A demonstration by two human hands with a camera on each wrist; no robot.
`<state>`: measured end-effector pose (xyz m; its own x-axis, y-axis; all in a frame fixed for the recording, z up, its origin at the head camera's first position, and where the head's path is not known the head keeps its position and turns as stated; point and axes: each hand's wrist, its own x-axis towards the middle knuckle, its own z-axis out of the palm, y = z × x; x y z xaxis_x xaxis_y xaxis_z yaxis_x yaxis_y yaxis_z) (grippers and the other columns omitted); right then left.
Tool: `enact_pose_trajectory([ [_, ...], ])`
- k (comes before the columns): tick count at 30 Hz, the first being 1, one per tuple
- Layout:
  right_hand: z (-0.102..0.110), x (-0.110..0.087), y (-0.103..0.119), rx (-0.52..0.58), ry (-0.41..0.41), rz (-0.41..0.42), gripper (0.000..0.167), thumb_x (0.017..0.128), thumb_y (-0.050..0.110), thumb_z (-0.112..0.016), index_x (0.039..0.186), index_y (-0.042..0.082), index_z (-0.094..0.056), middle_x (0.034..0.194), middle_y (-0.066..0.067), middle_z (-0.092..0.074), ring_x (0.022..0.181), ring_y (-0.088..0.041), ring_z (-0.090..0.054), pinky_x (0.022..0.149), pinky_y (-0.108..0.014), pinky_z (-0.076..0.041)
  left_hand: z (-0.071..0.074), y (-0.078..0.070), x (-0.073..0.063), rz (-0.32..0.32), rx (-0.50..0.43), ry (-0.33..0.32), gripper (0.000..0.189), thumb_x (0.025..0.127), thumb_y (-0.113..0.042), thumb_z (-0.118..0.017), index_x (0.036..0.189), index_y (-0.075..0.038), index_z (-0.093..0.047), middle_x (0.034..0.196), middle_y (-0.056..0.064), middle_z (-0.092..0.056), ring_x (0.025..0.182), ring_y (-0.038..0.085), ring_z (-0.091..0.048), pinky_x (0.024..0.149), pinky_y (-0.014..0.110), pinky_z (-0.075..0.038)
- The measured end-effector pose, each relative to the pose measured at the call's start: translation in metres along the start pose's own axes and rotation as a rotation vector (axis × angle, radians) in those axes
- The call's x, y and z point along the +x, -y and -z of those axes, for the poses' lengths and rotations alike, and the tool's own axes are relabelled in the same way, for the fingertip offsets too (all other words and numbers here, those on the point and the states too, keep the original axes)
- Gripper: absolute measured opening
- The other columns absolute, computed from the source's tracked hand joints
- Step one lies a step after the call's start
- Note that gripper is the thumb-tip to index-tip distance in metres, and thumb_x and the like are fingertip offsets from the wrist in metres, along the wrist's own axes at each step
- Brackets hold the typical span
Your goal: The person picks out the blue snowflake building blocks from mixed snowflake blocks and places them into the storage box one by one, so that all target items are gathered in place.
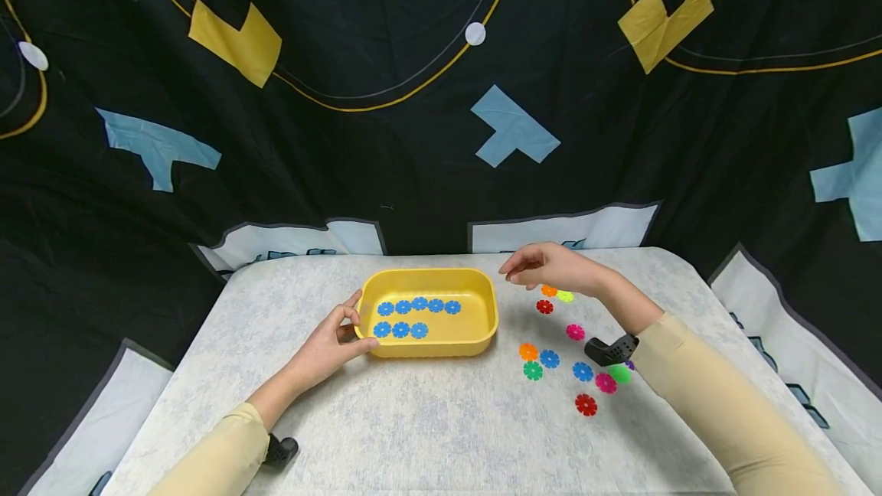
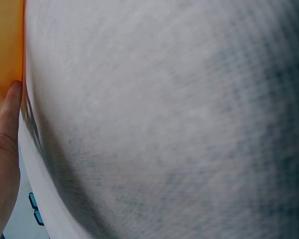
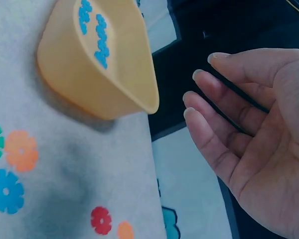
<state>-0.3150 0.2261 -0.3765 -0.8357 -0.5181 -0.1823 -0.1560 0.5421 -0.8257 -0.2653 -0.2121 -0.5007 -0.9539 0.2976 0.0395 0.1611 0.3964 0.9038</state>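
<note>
Yellow tray [image 1: 482, 327] sits mid-tabletop [image 1: 413, 419], slightly toward the far edge. Inside we count eight blue flower discs [image 1: 419, 304] in two rows: five in the back row, three in front.

Left: our left hand [image 1: 331, 343] is at the tray's left end, thumb and fingers curled on its rim and wall, so that grip is grasping the tray. The left wrist view shows only a finger against the orange-yellow wall and the white tabletop cover.

Right: our right hand [image 1: 551, 266] hovers just past the tray's right end, above the tabletop, fingers relaxed and loosely extended, palm empty in the right wrist view. Grip released, touching nothing.

Under and right of that hand we see loose discs [image 1: 549, 359] scattered on the tabletop: orange, red, green, pink, blue. All lie flat, well apart from the tray.
</note>
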Motion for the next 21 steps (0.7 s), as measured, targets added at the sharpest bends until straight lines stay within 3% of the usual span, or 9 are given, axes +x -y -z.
enact_pose_trajectory([
  [9,-0.007,-0.025,-0.031,-0.01,-0.052,-0.035,0.027,0.096,0.02,-0.073,0.122,0.014,-0.07,0.119,-0.004,-0.069,0.109,-0.029,-0.063,0.092,-0.039,-0.055,0.0,-0.001,-0.001,0.006,0.01,0.001,0.053,0.087,-0.036,-0.084,0.107,-0.008,-0.043,0.17,0.002,-0.017,0.126,0.036,-0.06,0.109,0.053,-0.037],
  [16,-0.022,-0.042,-0.057,-0.102,-0.027,-0.027,0.031,0.095,0.016,-0.073,0.124,0.007,-0.068,0.123,-0.014,-0.067,0.11,-0.025,-0.059,0.091,-0.038,-0.054,0.0,-0.001,0.0,-0.002,0.008,0.008,0.053,0.088,-0.035,-0.083,0.107,-0.008,-0.042,0.17,0.003,-0.016,0.125,0.036,-0.06,0.109,0.053,-0.038],
  [21,-0.032,-0.051,-0.07,-0.153,-0.009,-0.031,0.033,0.094,0.012,-0.075,0.126,0.005,-0.067,0.12,-0.011,-0.068,0.109,-0.025,-0.061,0.093,-0.041,-0.054,0.0,-0.001,-0.001,-0.009,0.003,0.01,0.052,0.087,-0.035,-0.084,0.106,-0.007,-0.043,0.17,0.004,-0.017,0.124,0.035,-0.061,0.108,0.053,-0.038],
])
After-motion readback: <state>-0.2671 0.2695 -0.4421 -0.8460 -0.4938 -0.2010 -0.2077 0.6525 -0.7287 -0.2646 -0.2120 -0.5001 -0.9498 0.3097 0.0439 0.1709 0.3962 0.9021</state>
